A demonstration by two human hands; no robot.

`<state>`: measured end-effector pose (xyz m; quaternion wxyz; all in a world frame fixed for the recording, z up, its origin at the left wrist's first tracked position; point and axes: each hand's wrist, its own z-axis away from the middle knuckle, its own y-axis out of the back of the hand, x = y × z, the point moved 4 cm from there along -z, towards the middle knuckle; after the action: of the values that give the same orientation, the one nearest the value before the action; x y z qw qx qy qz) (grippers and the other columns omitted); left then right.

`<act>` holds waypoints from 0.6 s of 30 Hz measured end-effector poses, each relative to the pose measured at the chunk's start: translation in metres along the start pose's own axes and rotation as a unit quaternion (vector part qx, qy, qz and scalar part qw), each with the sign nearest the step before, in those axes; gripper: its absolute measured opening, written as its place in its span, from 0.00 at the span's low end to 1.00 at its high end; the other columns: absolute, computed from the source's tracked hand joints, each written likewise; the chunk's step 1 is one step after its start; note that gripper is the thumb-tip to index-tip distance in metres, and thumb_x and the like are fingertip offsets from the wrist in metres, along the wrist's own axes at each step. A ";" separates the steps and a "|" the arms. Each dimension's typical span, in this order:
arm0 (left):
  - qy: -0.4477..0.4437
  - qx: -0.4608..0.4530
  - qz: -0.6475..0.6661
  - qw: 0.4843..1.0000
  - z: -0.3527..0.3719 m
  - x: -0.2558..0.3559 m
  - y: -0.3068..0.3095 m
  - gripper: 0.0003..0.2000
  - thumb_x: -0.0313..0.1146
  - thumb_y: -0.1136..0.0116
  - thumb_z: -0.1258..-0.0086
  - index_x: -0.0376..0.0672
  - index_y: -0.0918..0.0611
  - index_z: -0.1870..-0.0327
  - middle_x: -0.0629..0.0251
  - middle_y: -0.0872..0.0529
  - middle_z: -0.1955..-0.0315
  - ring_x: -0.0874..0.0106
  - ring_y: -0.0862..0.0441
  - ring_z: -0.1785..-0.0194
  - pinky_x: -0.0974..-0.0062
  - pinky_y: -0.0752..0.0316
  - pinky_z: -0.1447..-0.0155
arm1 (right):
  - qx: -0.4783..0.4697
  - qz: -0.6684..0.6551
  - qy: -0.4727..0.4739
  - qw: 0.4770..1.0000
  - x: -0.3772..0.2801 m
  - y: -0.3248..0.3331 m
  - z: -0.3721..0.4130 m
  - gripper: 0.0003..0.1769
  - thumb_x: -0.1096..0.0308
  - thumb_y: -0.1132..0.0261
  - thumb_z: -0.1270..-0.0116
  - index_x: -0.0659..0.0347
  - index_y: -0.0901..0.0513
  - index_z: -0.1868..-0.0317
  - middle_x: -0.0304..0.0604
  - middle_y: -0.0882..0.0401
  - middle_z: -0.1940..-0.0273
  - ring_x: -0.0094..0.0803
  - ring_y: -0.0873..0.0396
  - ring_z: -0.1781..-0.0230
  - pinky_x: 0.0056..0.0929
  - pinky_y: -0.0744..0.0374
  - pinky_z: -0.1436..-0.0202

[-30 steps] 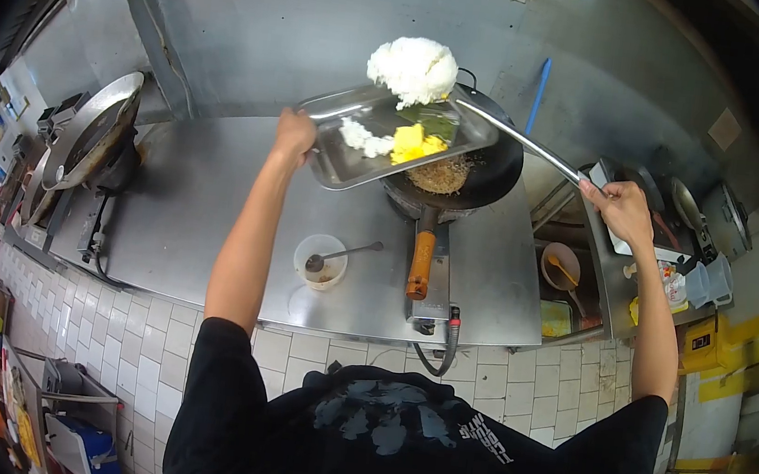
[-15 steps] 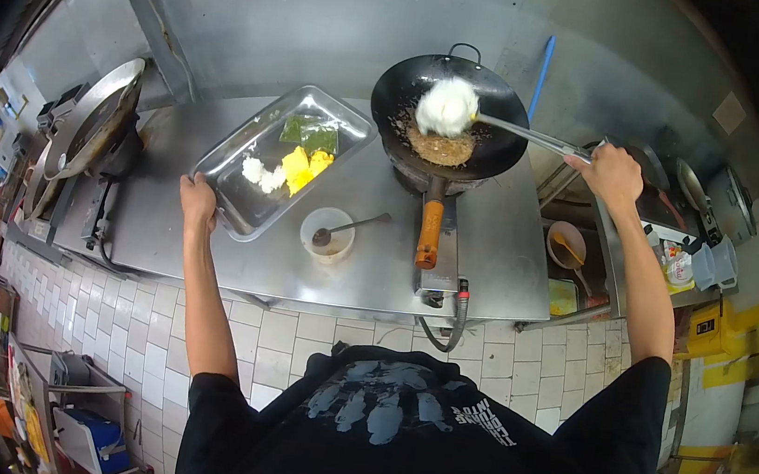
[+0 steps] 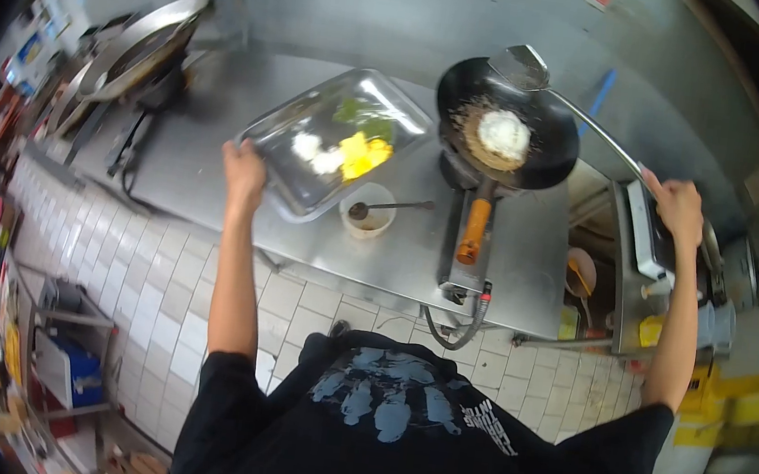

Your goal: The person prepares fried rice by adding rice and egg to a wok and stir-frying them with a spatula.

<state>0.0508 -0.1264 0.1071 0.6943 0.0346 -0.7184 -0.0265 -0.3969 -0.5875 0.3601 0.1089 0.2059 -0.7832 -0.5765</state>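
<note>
A mound of white rice (image 3: 503,137) sits in a black wok (image 3: 555,131), on a layer of brown, crumbly food (image 3: 467,125). I see the wok upright, its orange-brown wooden handle (image 3: 475,225) pointing back toward the cook. The cook's right hand (image 3: 679,213), fingers curled closed, grips the end of a long metal spatula (image 3: 522,67). Its broad blade is over the wok's far rim, apart from the rice; whether it touches the rim, I cannot tell.

To the wok's left is a rectangular steel tray (image 3: 285,165), slanted across the counter (image 3: 211,152). The cook's left hand (image 3: 244,172) pinches its left corner between thumb and fingers. I cannot tell whether the tray rests on the metal. Inside lie white crumbs (image 3: 314,155), yellow pieces (image 3: 363,156) and something flat and green (image 3: 365,118), all blurred.

Just nearer the cook, a white tub (image 3: 371,229) holds a small dark ladle (image 3: 402,205), its handle leaning rightward. A blue stick (image 3: 598,98) leans beyond the wok; a second wok (image 3: 143,51) stands tilted, far left.
</note>
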 end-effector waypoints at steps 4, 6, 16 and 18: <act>-0.009 -0.030 -0.046 0.998 -0.003 0.015 -0.018 0.22 0.36 0.57 0.18 0.23 0.36 0.35 0.40 0.21 0.49 0.58 0.20 0.50 0.63 0.24 0.47 | -0.025 -0.138 0.128 0.982 -0.047 0.008 0.020 0.31 0.42 0.28 0.38 0.67 0.15 0.77 0.38 0.29 0.88 0.21 0.32 0.85 0.27 0.32 0.76; -0.023 -0.040 -0.036 0.998 0.007 0.038 -0.019 0.19 0.35 0.57 0.18 0.24 0.34 0.39 0.41 0.20 0.52 0.59 0.19 0.52 0.61 0.24 0.50 | -0.041 -0.144 0.185 0.971 -0.076 0.025 0.035 0.30 0.45 0.26 0.37 0.67 0.16 0.79 0.35 0.31 0.89 0.18 0.34 0.86 0.25 0.37 0.79; -0.063 0.068 -0.004 0.996 0.020 0.011 -0.030 0.14 0.31 0.58 0.20 0.27 0.34 0.45 0.38 0.22 0.53 0.52 0.21 0.48 0.60 0.31 0.40 | -0.037 -0.019 0.338 0.940 -0.177 0.123 0.042 0.33 0.44 0.19 0.49 0.63 0.27 0.74 0.38 0.27 0.83 0.23 0.29 0.88 0.23 0.31 0.86; -0.074 0.069 0.011 0.995 0.035 0.021 -0.031 0.12 0.30 0.59 0.20 0.28 0.36 0.46 0.37 0.22 0.53 0.50 0.21 0.47 0.59 0.31 0.40 | -0.109 0.064 0.314 0.941 -0.211 0.142 0.039 0.32 0.43 0.21 0.46 0.65 0.24 0.77 0.41 0.26 0.85 0.25 0.28 0.90 0.25 0.32 0.90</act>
<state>0.0153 -0.1599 0.1242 0.6352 0.0721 -0.7685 0.0281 -0.2528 -0.4238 0.4965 0.4076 0.3124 -0.6531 -0.5565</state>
